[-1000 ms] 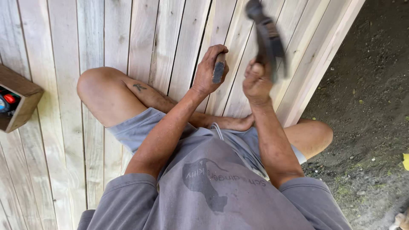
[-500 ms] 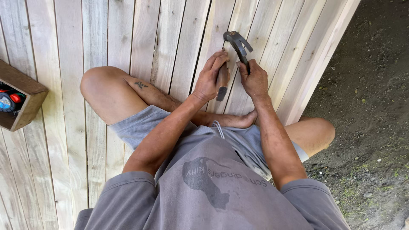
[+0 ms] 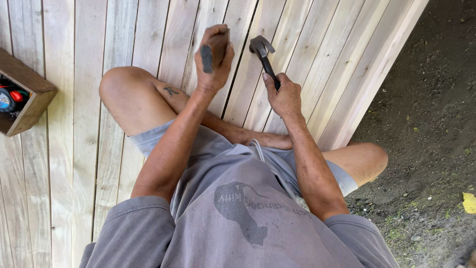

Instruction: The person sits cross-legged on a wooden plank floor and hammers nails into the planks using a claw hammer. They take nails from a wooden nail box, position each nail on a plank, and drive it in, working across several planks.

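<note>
Pale wooden deck boards (image 3: 89,59) run away from the person, who sits cross-legged on them, and the deck ends on the right at bare dark soil (image 3: 436,109) with a yellow leaf (image 3: 468,202) lying on it. The right hand (image 3: 283,95) is wrapped tight around the handle of a hammer (image 3: 264,53), whose dark head points down at the boards just ahead of the knuckles. The left hand (image 3: 214,57) is raised beside it, a little apart from the hammer, fingers curled shut around a small dark block (image 3: 207,58); what the block is I cannot tell. At the left edge of the deck, well apart from both hands, sits a wooden box (image 3: 30,101) with red and blue items inside.
</note>
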`<state>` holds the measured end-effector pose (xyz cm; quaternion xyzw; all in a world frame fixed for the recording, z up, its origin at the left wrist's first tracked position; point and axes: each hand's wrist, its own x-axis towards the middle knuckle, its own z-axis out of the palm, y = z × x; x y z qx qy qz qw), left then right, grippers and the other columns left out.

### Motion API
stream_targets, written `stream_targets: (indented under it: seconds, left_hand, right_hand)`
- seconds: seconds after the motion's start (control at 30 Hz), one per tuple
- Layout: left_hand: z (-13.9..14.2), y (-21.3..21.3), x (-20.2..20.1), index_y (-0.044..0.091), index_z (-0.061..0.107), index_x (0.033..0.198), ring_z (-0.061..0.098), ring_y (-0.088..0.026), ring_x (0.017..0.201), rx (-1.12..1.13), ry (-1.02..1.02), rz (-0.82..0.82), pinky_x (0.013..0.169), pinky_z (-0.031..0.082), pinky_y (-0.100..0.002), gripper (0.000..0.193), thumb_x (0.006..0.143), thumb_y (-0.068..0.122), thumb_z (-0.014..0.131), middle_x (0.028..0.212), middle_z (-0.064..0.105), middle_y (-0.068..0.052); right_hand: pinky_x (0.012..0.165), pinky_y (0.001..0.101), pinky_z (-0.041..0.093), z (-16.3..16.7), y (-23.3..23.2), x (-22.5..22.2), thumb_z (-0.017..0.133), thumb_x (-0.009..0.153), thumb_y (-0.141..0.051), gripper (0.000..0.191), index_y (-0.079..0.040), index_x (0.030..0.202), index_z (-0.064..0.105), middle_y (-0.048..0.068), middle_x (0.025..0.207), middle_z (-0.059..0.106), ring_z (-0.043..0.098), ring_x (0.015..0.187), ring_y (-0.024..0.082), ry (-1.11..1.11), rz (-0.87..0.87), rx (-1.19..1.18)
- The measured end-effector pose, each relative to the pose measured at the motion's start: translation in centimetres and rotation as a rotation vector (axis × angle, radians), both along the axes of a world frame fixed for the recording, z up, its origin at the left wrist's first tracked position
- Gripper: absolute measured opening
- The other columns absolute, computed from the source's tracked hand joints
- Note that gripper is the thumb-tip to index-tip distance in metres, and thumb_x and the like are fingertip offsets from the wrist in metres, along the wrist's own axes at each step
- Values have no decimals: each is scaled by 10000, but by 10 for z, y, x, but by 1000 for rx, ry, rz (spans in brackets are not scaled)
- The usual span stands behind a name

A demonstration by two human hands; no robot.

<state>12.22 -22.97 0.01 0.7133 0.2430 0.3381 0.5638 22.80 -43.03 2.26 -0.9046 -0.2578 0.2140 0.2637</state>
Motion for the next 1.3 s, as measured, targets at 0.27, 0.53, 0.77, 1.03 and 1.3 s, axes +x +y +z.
stream_targets:
  seconds: [0.27, 0.53, 0.77, 1.03, 1.3]
  left_hand:
    - [-14, 46, -9, 121, 578, 1353, 694, -155, 1082, 12, 55, 31, 979, 588, -330, 374, 1014, 12, 693, 1182, 710, -61]
    - [-10, 83, -11, 154, 597, 1310, 729, -203, 999, 176, 102, 73, 881, 609, -350, 364, 984, 26, 700, 1163, 723, -61]
    - [-11, 106, -16, 131, 630, 1250, 682, -189, 844, 61, 179, -49, 789, 591, -366, 332, 946, 33, 721, 999, 722, -73]
    - [-15, 107, -14, 152, 635, 1229, 712, -221, 752, 72, 311, -86, 738, 599, -379, 291, 954, 84, 700, 875, 721, -88]
    - [-16, 100, -8, 150, 581, 1307, 707, -348, 733, 223, 245, 6, 734, 583, -450, 457, 872, 62, 691, 829, 714, -127]
  right_hand:
    - [474, 387, 448, 7, 19, -9, 600, 1033, -543, 558, -35, 809, 659, 84, 530, 572, 588, 465, 221, 4, -54, 2]
    - [415, 268, 446, 42, 70, -15, 533, 1067, -525, 511, -93, 824, 655, -18, 535, 595, 593, 464, 64, 134, -2, 205]
    - [386, 247, 439, 86, 103, -18, 551, 1080, -449, 449, -78, 844, 639, -16, 579, 593, 578, 462, 54, 274, -12, 357]
    - [468, 247, 456, 141, 91, -18, 480, 1166, -412, 447, -58, 926, 610, 1, 658, 595, 605, 563, 63, 137, 156, 503]
    - [512, 371, 436, 163, 121, -18, 616, 1139, -371, 411, -14, 936, 619, 78, 613, 570, 566, 518, 206, -128, 362, 191]
